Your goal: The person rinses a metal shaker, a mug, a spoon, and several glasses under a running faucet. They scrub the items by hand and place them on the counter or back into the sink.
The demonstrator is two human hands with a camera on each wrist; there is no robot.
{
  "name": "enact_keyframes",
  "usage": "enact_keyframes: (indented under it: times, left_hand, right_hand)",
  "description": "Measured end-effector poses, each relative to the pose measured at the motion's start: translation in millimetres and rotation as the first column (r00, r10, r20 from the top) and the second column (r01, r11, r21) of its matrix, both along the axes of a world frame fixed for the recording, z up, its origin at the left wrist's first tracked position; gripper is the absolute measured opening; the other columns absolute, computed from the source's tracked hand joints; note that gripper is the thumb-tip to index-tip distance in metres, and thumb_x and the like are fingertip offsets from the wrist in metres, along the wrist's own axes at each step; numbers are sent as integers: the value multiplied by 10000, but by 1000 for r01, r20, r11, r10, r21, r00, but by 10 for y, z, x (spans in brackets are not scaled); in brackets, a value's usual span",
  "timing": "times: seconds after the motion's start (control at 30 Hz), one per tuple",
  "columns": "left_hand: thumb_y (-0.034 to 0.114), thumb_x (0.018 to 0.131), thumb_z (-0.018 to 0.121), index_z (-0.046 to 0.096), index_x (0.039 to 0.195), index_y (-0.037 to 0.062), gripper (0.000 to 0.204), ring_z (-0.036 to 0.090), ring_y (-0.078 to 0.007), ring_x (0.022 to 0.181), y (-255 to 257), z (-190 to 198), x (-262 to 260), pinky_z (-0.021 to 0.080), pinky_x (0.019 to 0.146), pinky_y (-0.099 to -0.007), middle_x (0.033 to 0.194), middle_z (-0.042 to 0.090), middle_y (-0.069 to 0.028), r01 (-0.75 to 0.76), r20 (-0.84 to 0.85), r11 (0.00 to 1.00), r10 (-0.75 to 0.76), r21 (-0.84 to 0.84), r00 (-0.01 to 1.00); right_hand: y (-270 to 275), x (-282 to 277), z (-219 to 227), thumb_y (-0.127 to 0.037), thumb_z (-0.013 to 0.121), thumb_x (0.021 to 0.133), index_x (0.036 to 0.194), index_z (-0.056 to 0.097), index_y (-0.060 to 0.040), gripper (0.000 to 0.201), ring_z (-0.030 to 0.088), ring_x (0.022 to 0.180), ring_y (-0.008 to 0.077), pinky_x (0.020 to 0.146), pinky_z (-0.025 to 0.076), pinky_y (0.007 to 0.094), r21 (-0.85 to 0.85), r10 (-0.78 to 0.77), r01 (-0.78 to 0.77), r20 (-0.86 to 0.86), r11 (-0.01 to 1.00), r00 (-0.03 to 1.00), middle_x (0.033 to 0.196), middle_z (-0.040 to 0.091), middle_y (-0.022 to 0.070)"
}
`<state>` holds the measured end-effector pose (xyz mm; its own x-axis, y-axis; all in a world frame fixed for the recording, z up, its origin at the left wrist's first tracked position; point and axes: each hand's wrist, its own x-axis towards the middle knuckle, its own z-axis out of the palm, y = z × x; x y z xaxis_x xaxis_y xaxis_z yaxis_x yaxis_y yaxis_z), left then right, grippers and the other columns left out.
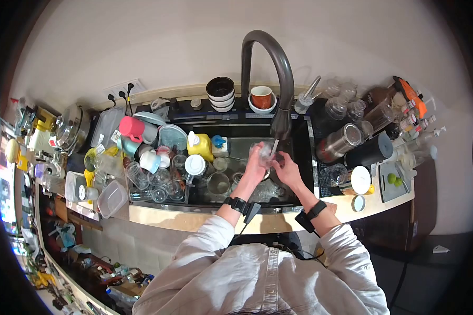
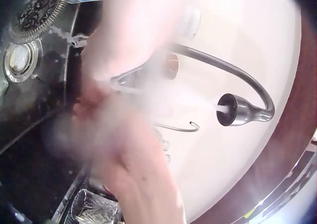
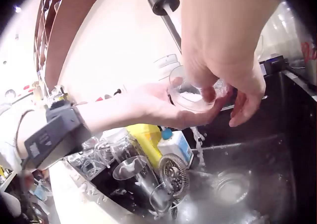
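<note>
Under the running tap (image 1: 281,126), the left hand (image 1: 255,164) holds a small clear glass (image 3: 190,96) over the sink. In the right wrist view the left hand (image 3: 168,105) cups the glass from below, fingers curled round it. The right hand (image 1: 288,170) is at the glass's other side; in the right wrist view the right hand (image 3: 223,50) reaches down with its thumb or a finger at the rim and opening. Water runs from the tap head (image 2: 233,109) onto the hands, which blur in the left wrist view.
In the sink (image 1: 299,184) lie a metal strainer (image 3: 173,174) and cups. A yellow bottle (image 1: 201,147) and a white bottle (image 1: 220,146) stand left of the hands. Glassware crowds the left counter; a thermos (image 1: 347,137) and a cutting board (image 1: 397,181) are at right.
</note>
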<state>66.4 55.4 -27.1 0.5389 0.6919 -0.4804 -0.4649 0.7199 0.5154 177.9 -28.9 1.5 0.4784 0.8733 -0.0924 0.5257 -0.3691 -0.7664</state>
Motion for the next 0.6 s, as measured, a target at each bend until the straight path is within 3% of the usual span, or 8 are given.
enact_keyframes:
  times: [0.07, 0.17, 0.2, 0.3, 0.33, 0.43, 0.47, 0.6]
  left_hand:
    - [291, 804, 709, 559, 1163, 55, 455, 606, -252, 1030, -64, 133, 68, 496, 860, -393, 1089, 634, -94, -27, -274, 951, 116, 310, 955]
    - [255, 748, 764, 576, 1145, 29, 494, 599, -247, 1062, -45, 240, 121, 483, 896, -358, 1142, 621, -108, 479, -736, 683, 128, 552, 665]
    - [255, 624, 841, 606, 1122, 33, 594, 594, -329, 1048, -44, 185, 166, 496, 875, -405, 1134, 604, -131, 495, -708, 620, 145, 609, 691]
    - [211, 604, 840, 601, 1151, 40, 621, 578, -352, 1045, -144, 89, 234, 478, 907, -431, 1129, 603, -150, 552, -693, 438, 291, 710, 660]
    - [134, 585, 837, 601, 1150, 52, 619, 573, -329, 1117, -161, 108, 229, 467, 942, -397, 1176, 599, -160, 581, -705, 416, 273, 700, 654]
    - [134, 593, 837, 573, 1187, 44, 656, 550, -344, 1144, -214, 220, 181, 452, 965, -416, 1197, 587, -161, 645, -738, 359, 306, 674, 601]
    - [137, 590, 839, 560, 1200, 38, 678, 544, -348, 1149, -219, 265, 141, 450, 969, -419, 1199, 583, -164, 632, -733, 373, 303, 680, 609]
    - [125, 616, 828, 477, 1277, 27, 754, 552, -336, 1141, -183, 267, -47, 463, 961, -415, 1207, 573, -170, 605, -708, 369, 346, 706, 615]
  right_hand:
    - [-75, 85, 102, -156, 652, 829, 1222, 535, -69, 419, 631, 836, 349, 760, 505, 430, 6, -15, 15, 32, 1000, 999, 899, 627, 183]
    - [-137, 244, 313, -101, 595, 865, 1173, 564, -53, 313, 627, 815, 326, 731, 507, 404, 148, 1, -19, 120, 989, 993, 882, 608, 163]
    - [-140, 273, 363, -118, 603, 870, 1146, 577, -46, 286, 630, 841, 315, 737, 510, 382, 217, 12, -25, 63, 976, 998, 914, 610, 164]
    - [-84, 256, 453, -164, 633, 863, 1141, 578, -39, 310, 634, 866, 310, 759, 514, 376, 247, 61, -65, 24, 967, 998, 946, 617, 170]
    - [-74, 251, 434, -198, 680, 830, 1151, 581, -46, 369, 638, 886, 301, 777, 517, 374, 228, 72, -79, 38, 970, 997, 978, 626, 169]
    - [-3, 276, 314, -199, 714, 798, 1147, 589, -54, 398, 641, 871, 297, 774, 519, 383, 131, 158, -172, 107, 976, 982, 974, 631, 160]
    - [36, 294, 209, -204, 754, 759, 1113, 606, -53, 413, 645, 820, 276, 746, 526, 374, 196, 165, -186, 118, 963, 979, 946, 637, 144]
    - [115, 226, 306, -203, 792, 719, 1073, 616, -41, 427, 646, 755, 241, 702, 534, 343, 117, 219, -222, 41, 968, 975, 923, 645, 126]
